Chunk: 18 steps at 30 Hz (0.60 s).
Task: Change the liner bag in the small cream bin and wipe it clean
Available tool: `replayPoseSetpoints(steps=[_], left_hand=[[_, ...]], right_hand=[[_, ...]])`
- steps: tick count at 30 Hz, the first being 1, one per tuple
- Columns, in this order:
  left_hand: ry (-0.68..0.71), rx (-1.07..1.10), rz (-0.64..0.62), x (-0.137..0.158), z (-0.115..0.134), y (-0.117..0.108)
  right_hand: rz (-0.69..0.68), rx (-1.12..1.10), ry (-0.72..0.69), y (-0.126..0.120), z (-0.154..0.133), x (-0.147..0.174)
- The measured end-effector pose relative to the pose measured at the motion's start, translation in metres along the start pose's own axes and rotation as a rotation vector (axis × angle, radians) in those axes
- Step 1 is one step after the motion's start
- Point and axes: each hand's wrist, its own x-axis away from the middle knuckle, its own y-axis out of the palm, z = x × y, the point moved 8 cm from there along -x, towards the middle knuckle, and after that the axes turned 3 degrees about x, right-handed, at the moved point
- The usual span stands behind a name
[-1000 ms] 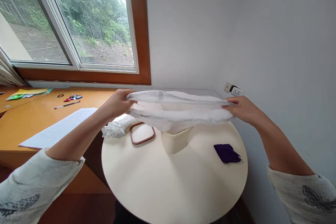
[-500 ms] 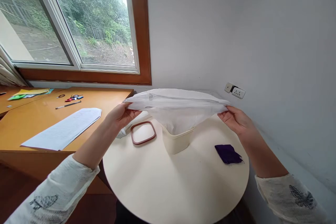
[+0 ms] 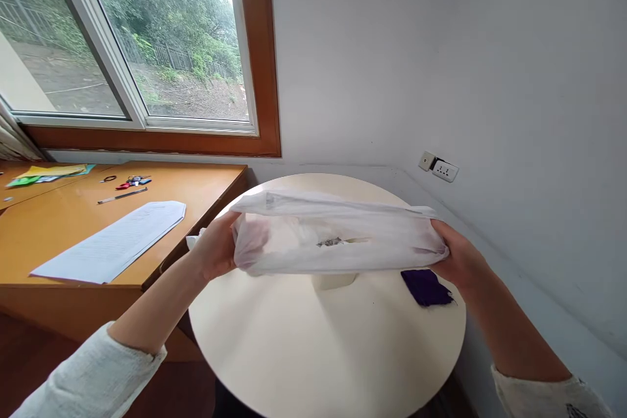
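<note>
A thin white plastic bag is stretched wide between my hands, above the round table. My left hand holds its left end, and the fingers show faintly through the film. At the right end my right hand grips the bag, its fingers partly hidden by the plastic. Something dark and small shows at the middle of the bag; I cannot make out what it is. Below the bag, only the lower part of a cream bin is visible on the table, the rest being covered.
A dark purple cloth lies on the right of the round white table. On the wooden desk at left are paper sheets, a pen and small items. A wall socket is at right.
Both hands have brought the bag lower and nearer to me, with its mouth tipped toward me. It now covers the reddish-brown frame and most of the bin.
</note>
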Motion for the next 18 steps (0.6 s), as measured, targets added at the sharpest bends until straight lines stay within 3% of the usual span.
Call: replayPoseSetpoints(steps=[4, 11, 15, 18], left_hand=[[-0.043, -0.115, 0.019, 0.001, -0.011, -0.006], [0.069, -0.19, 0.131, -0.023, -0.024, -0.019], [0.112, -0.267, 0.164, -0.043, -0.027, -0.018], [0.232, -0.283, 0.181, -0.063, -0.017, -0.013]], right_hand=[[0.01, 0.014, 0.031, -0.011, 0.02, 0.006], [0.1, -0.051, 0.128, -0.025, 0.074, -0.001], [0.191, -0.077, 0.093, -0.023, 0.087, -0.015], [0.26, -0.044, 0.085, -0.02, 0.091, -0.034]])
